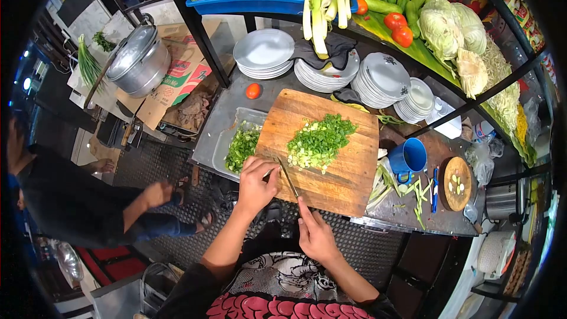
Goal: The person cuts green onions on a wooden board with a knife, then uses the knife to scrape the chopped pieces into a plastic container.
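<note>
My right hand [317, 235] is closed round the handle of a knife [288, 178], at the near edge of a wooden cutting board [354, 171]. The blade points away from me, over the board. My left hand [258, 184] is closed, its curled fingertips beside the blade; what they hold, if anything, is hidden. A heap of chopped green onion [322, 142] lies on the board beyond the knife. Left of the board, partly under its edge, a clear plastic container [220, 152] holds more chopped greens [241, 149].
Behind the board stand stacks of plates [264, 50] and a tomato [253, 90]. To the right are a blue mug [407, 158], a blue pen-like item [435, 192] and a round wooden board [463, 171]. Vegetables fill a blue tray [236, 6] above. Another person [77, 195] is at the left.
</note>
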